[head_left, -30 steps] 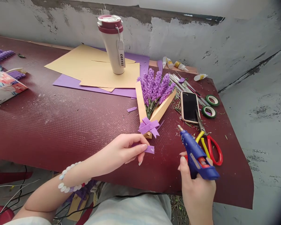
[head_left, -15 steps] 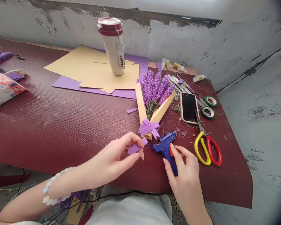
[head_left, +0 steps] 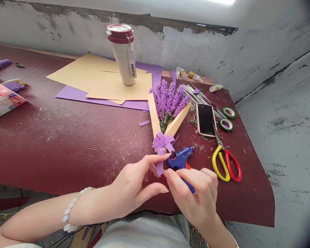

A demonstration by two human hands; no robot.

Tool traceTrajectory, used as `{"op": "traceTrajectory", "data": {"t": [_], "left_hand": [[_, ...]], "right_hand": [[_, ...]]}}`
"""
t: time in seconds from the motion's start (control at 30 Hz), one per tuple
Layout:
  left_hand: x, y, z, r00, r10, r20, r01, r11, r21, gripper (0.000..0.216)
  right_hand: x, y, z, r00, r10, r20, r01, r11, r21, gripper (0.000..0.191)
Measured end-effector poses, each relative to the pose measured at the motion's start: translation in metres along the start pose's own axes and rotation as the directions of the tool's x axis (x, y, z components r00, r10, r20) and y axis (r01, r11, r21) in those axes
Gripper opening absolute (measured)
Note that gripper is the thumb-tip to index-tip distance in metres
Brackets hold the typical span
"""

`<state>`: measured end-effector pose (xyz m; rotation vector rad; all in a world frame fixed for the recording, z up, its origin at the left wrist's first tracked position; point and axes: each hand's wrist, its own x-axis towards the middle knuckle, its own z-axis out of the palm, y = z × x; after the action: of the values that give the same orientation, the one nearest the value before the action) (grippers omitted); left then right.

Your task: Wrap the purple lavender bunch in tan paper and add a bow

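A short purple strip [head_left: 159,168] with a pointed lower end hangs from my left hand [head_left: 136,182]; its forefinger lies along the strip, other fingers are behind it, and the thumb is apart. My right hand [head_left: 196,193] is closed, with thumb and forefinger pinched at the strip's lower end. Partly hidden behind the right hand, a blue glue gun [head_left: 181,158] with a red trigger lies on the table. Just beyond the hands lies a bouquet of purple lavender flowers [head_left: 167,100] in tan paper [head_left: 153,115], with a purple bow [head_left: 163,141] at its base.
Scissors [head_left: 223,162] with yellow and red handles lie at right, their blades on a phone [head_left: 206,120]. Green tape rolls [head_left: 225,124], wire stems and glue bottles are behind. A coffee cup [head_left: 122,55] stands on tan sheets [head_left: 93,79]. Purple scrap [head_left: 144,123] lies left of the bouquet.
My right hand has left the glue gun and come over to the strip. My left hand has turned the strip from slanted to upright. The camera view has shifted slightly.
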<state>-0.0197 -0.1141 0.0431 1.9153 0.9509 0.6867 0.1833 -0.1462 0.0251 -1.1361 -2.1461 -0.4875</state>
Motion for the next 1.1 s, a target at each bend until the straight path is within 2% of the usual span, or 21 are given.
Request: {"op": "traceTrajectory", "data": {"t": [0.07, 0.17, 0.27, 0.33, 0.4, 0.47, 0.5, 0.53, 0.57, 0.6, 0.63, 0.7, 0.8, 0.87, 0.93, 1.1], "left_hand": [[0.000, 0.004, -0.001, 0.998, 0.014, 0.053, -0.013, 1.000, -0.029, 0.048], [0.000, 0.009, -0.002, 0.986, 0.098, 0.138, -0.083, 0.990, -0.110, 0.051], [-0.001, 0.012, -0.002, 0.977, 0.145, 0.157, -0.124, 0.982, -0.140, 0.051], [-0.001, 0.013, -0.002, 0.976, 0.142, 0.168, -0.127, 0.987, -0.095, 0.048], [0.001, 0.010, -0.005, 0.976, 0.158, 0.149, -0.157, 0.987, -0.018, 0.046], [0.007, 0.003, -0.012, 0.967, 0.249, 0.050, -0.254, 0.955, 0.152, 0.042], [0.012, -0.002, -0.016, 0.945, 0.327, -0.008, -0.311, 0.906, 0.288, 0.039], [0.018, -0.008, -0.020, 0.887, 0.459, -0.047, -0.392, 0.804, 0.448, 0.034], [0.026, -0.014, -0.025, 0.833, 0.553, -0.021, -0.437, 0.679, 0.590, 0.031], [0.035, -0.021, -0.030, 0.796, 0.603, 0.058, -0.476, 0.564, 0.675, 0.033], [0.043, -0.027, -0.034, 0.756, 0.643, 0.125, -0.519, 0.472, 0.713, 0.036], [0.060, -0.039, -0.040, 0.700, 0.671, 0.243, -0.591, 0.355, 0.724, 0.037], [0.077, -0.048, -0.044, 0.646, 0.677, 0.353, -0.666, 0.273, 0.694, 0.033], [0.083, -0.048, -0.045, 0.636, 0.667, 0.389, -0.690, 0.266, 0.673, 0.032], [0.088, -0.048, -0.045, 0.649, 0.658, 0.383, -0.696, 0.310, 0.648, 0.029], [0.095, -0.048, -0.044, 0.748, 0.601, 0.281, -0.633, 0.520, 0.573, 0.026]], "right_hand": [[0.000, 0.000, 0.001, 0.999, -0.005, -0.036, 0.005, 1.000, -0.015, 0.018], [0.000, 0.000, 0.001, 0.994, -0.032, -0.103, 0.033, 0.999, 0.008, 0.017], [-0.001, -0.001, -0.002, 0.995, -0.029, -0.100, 0.036, 0.997, 0.075, 0.016], [-0.004, 0.000, -0.003, 0.996, -0.021, -0.082, 0.030, 0.993, 0.116, 0.014], [-0.008, 0.003, -0.001, 0.993, -0.020, -0.114, 0.038, 0.986, 0.160, 0.014], [-0.011, 0.008, 0.003, 0.988, 0.024, -0.155, 0.012, 0.974, 0.228, 0.021], [-0.012, 0.010, 0.005, 0.983, 0.068, -0.170, -0.019, 0.962, 0.273, 0.027], [-0.012, 0.013, 0.009, 0.977, 0.117, -0.180, -0.055, 0.946, 0.319, 0.034], [-0.011, 0.015, 0.012, 0.968, 0.169, -0.184, -0.093, 0.927, 0.362, 0.040], [-0.009, 0.016, 0.015, 0.958, 0.221, -0.184, -0.132, 0.906, 0.402, 0.043], [-0.007, 0.016, 0.018, 0.944, 0.272, -0.185, -0.168, 0.882, 0.439, 0.044], [-0.002, 0.015, 0.023, 0.910, 0.379, -0.167, -0.252, 0.826, 0.504, 0.040], [0.002, 0.012, 0.027, 0.870, 0.480, -0.113, -0.345, 0.756, 0.556, 0.036], [0.003, 0.010, 0.027, 0.866, 0.491, -0.094, -0.366, 0.750, 0.551, 0.036], [0.003, 0.010, 0.026, 0.877, 0.472, -0.089, -0.357, 0.764, 0.538, 0.037], [0.008, 0.006, 0.028, 0.935, 0.348, -0.065, -0.270, 0.821, 0.504, 0.035]]}}
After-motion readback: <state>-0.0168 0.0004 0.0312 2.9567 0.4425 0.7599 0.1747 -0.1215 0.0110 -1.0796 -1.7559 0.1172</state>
